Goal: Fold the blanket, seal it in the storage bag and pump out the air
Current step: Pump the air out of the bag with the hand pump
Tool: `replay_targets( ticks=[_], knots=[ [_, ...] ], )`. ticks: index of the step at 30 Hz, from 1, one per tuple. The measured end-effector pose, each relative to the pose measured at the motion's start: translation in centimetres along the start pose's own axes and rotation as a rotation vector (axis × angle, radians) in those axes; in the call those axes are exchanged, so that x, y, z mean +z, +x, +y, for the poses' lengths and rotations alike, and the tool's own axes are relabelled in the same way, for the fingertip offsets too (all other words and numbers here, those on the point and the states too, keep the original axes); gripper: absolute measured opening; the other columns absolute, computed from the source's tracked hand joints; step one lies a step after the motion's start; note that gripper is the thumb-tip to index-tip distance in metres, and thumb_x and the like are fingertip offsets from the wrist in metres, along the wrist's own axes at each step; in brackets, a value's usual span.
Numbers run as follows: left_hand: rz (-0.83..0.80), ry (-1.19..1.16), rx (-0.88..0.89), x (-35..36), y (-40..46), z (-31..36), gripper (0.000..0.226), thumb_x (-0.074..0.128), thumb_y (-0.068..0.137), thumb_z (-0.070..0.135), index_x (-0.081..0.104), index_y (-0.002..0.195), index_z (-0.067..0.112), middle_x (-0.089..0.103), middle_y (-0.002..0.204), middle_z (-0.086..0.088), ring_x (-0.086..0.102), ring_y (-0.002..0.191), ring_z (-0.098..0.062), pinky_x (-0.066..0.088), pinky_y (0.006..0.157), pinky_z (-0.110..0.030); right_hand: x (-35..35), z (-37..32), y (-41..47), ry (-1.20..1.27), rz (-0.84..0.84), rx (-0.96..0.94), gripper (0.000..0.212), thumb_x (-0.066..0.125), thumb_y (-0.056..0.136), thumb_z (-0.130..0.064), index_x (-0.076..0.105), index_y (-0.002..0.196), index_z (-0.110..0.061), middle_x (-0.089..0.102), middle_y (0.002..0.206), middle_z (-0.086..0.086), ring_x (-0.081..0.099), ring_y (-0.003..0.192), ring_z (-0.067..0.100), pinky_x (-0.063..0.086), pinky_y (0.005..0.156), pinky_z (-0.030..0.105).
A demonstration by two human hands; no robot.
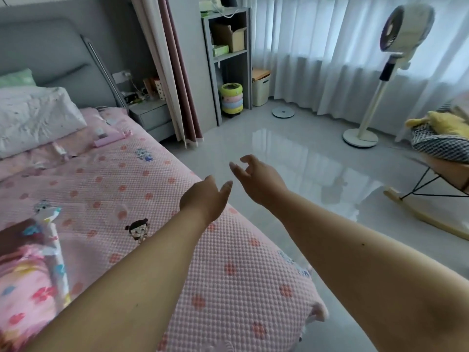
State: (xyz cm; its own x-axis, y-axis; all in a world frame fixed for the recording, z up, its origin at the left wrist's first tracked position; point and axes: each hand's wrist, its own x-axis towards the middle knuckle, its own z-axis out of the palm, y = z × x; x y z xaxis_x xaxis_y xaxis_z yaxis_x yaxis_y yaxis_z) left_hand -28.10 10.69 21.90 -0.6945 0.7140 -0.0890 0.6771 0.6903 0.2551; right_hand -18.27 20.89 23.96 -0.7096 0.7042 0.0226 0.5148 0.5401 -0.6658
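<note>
A: The storage bag (35,270) sat at the lower left of the bed, a clear bag with something pink and flower-printed packed inside it, its white strip edge standing up along the right side.

B: And the hands?

A: Neither was on it. Both arms were stretched out ahead over the corner of the bed. The left hand (205,196) hung above the pink bedspread (228,288), fingers straight and relaxed, gripping nothing. The right hand (256,179) was out over the glossy grey floor (291,148), fingers loosely curled, thumb apart, nothing in it either.

B: Close together?

A: Near each other, not touching, and well apart from the bag.

B: Around them?

A: A white pillow (33,115) lay at the head of the bed, a standing fan (380,72) stood by the white curtains, and a rocking chair (436,171) with a yellow cloth was at the right edge.
</note>
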Motion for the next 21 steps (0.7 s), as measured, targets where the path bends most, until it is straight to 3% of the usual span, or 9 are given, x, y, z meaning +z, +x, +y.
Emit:
replay_targets(
  ticks=[3,15,21],
  knots=[
    [0.008,0.012,-0.025,0.6,3.3,2.4,0.066,0.022,0.096,0.062,0.042,0.137,0.015,0.054,0.137,-0.006,0.057,0.117,-0.026,0.045,0.081,-0.031,-1.2,2.3,3.7,-0.002,-0.013,-0.007,0.064,0.035,0.093,-0.065,0.042,0.139,-0.021,0.060,0.129,0.004,0.059,0.111,0.023,0.044,0.079,0.032],
    [0.060,-0.110,-0.327,6.4,18.8,18.3,0.066,0.023,0.097,0.061,0.040,0.141,0.015,0.049,0.143,-0.005,0.052,0.125,-0.028,0.044,0.096,-0.037,-12.2,14.8,21.0,-0.114,-0.204,-0.199,0.062,0.034,0.094,-0.063,0.041,0.138,-0.021,0.060,0.127,0.004,0.058,0.109,0.022,0.043,0.078,0.031],
    [0.029,-0.107,-0.369,7.9,24.5,22.6,0.066,0.022,0.097,0.061,0.042,0.140,0.015,0.050,0.141,-0.005,0.053,0.123,-0.028,0.044,0.094,-0.037,-14.4,18.8,27.9,-0.129,-0.252,-0.220,0.062,0.033,0.094,-0.063,0.042,0.138,-0.020,0.061,0.125,0.004,0.059,0.106,0.022,0.046,0.079,0.033]
  ],
)
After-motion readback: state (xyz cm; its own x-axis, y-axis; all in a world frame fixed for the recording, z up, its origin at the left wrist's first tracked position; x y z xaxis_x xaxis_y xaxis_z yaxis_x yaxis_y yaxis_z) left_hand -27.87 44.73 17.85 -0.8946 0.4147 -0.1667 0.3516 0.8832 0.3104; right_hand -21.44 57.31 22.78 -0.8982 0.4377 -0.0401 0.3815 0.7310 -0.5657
